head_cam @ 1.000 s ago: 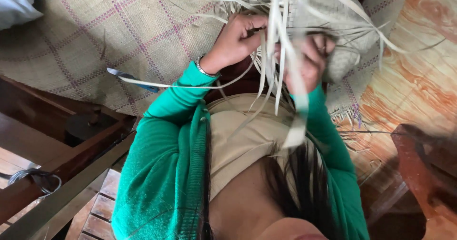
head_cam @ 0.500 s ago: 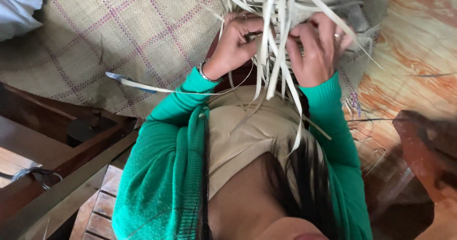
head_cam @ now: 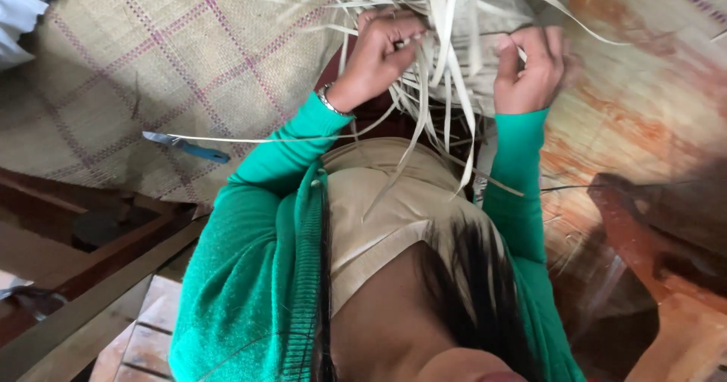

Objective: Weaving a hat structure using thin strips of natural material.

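- Your left hand (head_cam: 376, 55) is raised in front of you with its fingers (head_cam: 394, 30) curled shut on a few of the pale straw strips (head_cam: 447, 71), pinching them near the woven part.
- Your right hand (head_cam: 530, 68) is level with it on the other side of the bundle, its fingers (head_cam: 522, 45) bent closed around more of the same strips.
- The strips sit between your two hands, above your chest; their loose ends fan upward and also hang down toward your beige top (head_cam: 386, 200).
- These strips look light, thin and springy. They will likely bend easily along their length but may crease or split if folded sharply.
- They look smooth, so a loose pinch could let one slide out; hold close to where they cross, not at the free tips.
- One long strip trails off to your left, over the checked woven mat (head_cam: 151, 64).
- A blue-handled tool (head_cam: 189, 149) lies on that mat, well apart from both hands.
- A silver bracelet (head_cam: 331, 102) sits at your left wrist, at the green sleeve (head_cam: 265, 193).
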